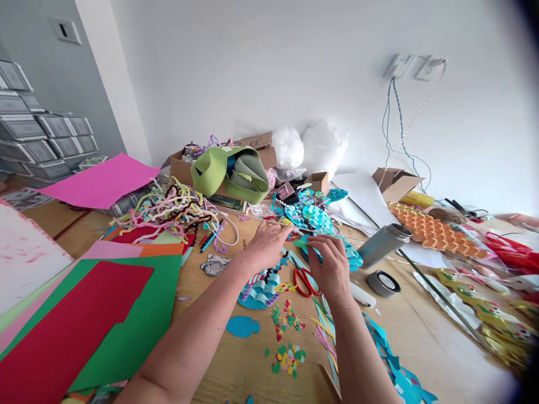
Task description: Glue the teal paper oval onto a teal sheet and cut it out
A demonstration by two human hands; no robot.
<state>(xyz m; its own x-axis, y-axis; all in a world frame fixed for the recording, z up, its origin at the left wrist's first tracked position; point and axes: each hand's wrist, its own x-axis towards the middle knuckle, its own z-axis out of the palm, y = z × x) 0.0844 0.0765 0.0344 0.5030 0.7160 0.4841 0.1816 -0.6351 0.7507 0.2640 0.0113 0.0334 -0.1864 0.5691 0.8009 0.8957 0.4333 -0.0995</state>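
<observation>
My left hand (268, 242) is raised over the middle of the table with its fingers closed together. A small whitish tip shows beside them, but I cannot make out what they hold. My right hand (330, 261) pinches a small green paper piece (300, 243) to the right of it. Below the hands lie red-handled scissors (306, 282) and a blue paper fish with curled paper scales (259, 290). Nearer to me are a plain blue paper cutout (243, 326), small coloured paper bits (287, 320) and paper dots (288, 359). A grey fish cutout (214, 265) lies left.
Coloured paper sheets (138, 314) cover the left side, with piled pipe cleaners (168, 207) behind. A grey flask (385, 246) lies tilted at right, near its lid (383, 283). Green felt (231, 171) rests on a box. Another person's hand (522, 220) shows far right.
</observation>
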